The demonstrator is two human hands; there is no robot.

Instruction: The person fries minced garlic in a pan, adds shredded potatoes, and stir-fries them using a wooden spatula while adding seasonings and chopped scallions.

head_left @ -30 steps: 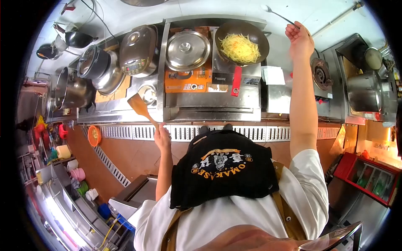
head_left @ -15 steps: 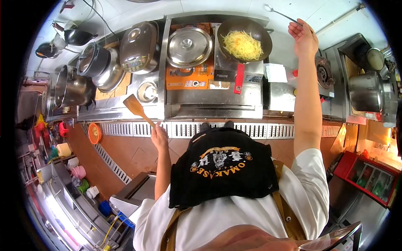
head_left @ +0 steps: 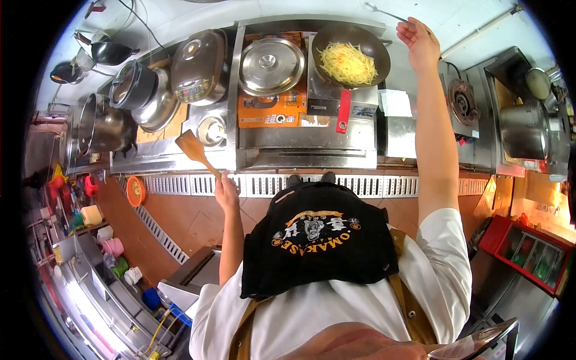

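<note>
My left hand (head_left: 227, 192) is closed round the handle of a wooden spatula (head_left: 192, 147), holding it low in front of the counter with its blade up and to the left. Farther off, my right hand (head_left: 419, 41) reaches out at the upper right and grips the handle of a metal spoon (head_left: 371, 7), whose bowl points left. Between the two stands a dark wok (head_left: 329, 37) on a portable stove (head_left: 324, 105). Pale yellow shredded food (head_left: 349, 63) with a few orange bits is heaped in it. The spoon is apart from the wok.
Left of the wok, a lidded steel pot (head_left: 271, 63) stands by an orange box (head_left: 270, 114), then a rice cooker (head_left: 200, 69). Folded white paper (head_left: 395, 103) lies right of the stove. Farther right are a gas burner (head_left: 463, 102) and a large steel pot (head_left: 525, 133).
My right hand has moved left with the spoon, towards the wok's side. The spatula in my left hand has shifted slightly left and up. The food looks the same.
</note>
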